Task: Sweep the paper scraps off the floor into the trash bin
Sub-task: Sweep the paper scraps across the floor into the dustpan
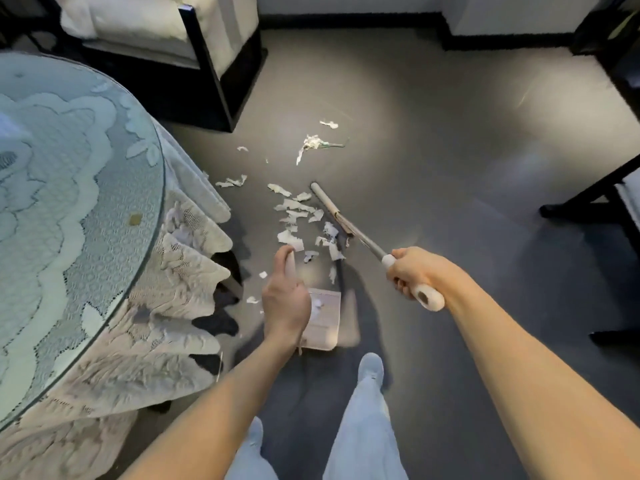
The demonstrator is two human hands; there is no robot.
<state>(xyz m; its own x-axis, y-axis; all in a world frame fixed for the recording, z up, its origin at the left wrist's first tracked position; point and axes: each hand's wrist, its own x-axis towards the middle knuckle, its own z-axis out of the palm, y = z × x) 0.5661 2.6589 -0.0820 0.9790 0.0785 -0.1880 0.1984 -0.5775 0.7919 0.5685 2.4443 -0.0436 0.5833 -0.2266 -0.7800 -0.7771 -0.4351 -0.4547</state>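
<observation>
Several white paper scraps (294, 220) lie scattered on the grey floor, with a larger crumpled piece (311, 144) farther off. My right hand (414, 271) grips the white end of a broom handle (367, 241); the broom head (327, 202) rests on the floor just right of the scraps. My left hand (285, 299) holds the upright handle of a pale dustpan (327, 315), which sits on the floor below the scraps with a few bits in it. No trash bin is in view.
A round glass-topped table with a lace cloth (86, 220) fills the left side. An armchair with a dark frame (207, 64) stands at the back left. Dark furniture legs (588, 199) are at the right. My legs and shoes (370, 368) are below.
</observation>
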